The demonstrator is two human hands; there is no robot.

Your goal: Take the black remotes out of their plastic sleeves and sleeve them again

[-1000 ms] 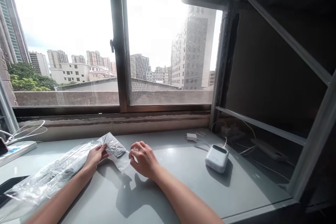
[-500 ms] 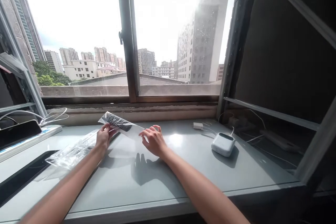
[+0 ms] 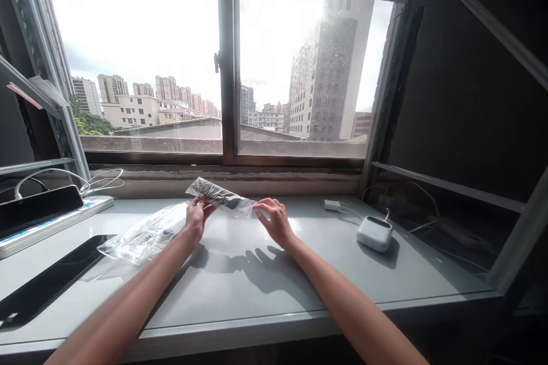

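A clear plastic bag (image 3: 245,207) with a dark, long object (image 3: 218,194) inside is held up above the table, tilted down to the right. What the dark object is, I cannot make out. My left hand (image 3: 196,218) pinches the bag's left part from below. At its right end, the fingertips of my right hand (image 3: 276,221) are closed on the plastic edge. Crumpled clear plastic packaging (image 3: 145,234) lies on the table beside my left forearm.
On the left lie a black tablet-like slab (image 3: 55,279) and a white power strip (image 3: 100,203) with a phone (image 3: 40,211) on it. A white power bank (image 3: 374,234) and a charger plug (image 3: 331,205) with cables sit at the right. The window (image 3: 229,68) stands behind the table (image 3: 240,302).
In the view, both hands and the bag have shifted right, along with the whole scene. The bag's right end now looks bunched where my right fingers hold it.
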